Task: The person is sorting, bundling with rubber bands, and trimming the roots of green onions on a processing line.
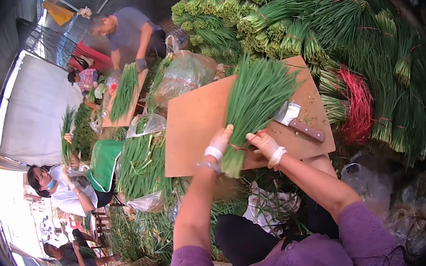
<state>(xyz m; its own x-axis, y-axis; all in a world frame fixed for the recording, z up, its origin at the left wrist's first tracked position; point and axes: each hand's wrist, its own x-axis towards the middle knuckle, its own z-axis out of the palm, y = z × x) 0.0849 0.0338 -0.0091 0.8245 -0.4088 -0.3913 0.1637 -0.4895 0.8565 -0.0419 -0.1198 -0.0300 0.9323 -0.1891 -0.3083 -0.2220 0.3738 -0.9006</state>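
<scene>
While your left hand (219, 143) closed on one side of the green bundle (258, 93), your right hand (264, 144) gripped it from the other, both near the stem ends. That two-sided grip pressed the stems together just where the thin red tie (236, 146) crossed them. Your fingers partly hid that spot, so whether your right fingertips also pinched the tie's end was hard to tell.

You had the bundle slanting over the near edge of the brown board (195, 116), its pale stem ends towards your body and its long leaves fanned out across the surface. With the board under the leaves, your hands had only the stem end to manage.

To the right of the bundle, the broad-bladed knife (308, 130) lay flat on the board, its blade close against the leaves. Its wooden handle pointed to the right, within easy reach of your right hand but out from under your fingers.

Beyond the board's right edge hung loose red strands (356, 106), beside a high stack of tied bundles (310, 22). Across from you, a co-worker (130, 29) bent over another board (137, 91) with greens on it.
</scene>
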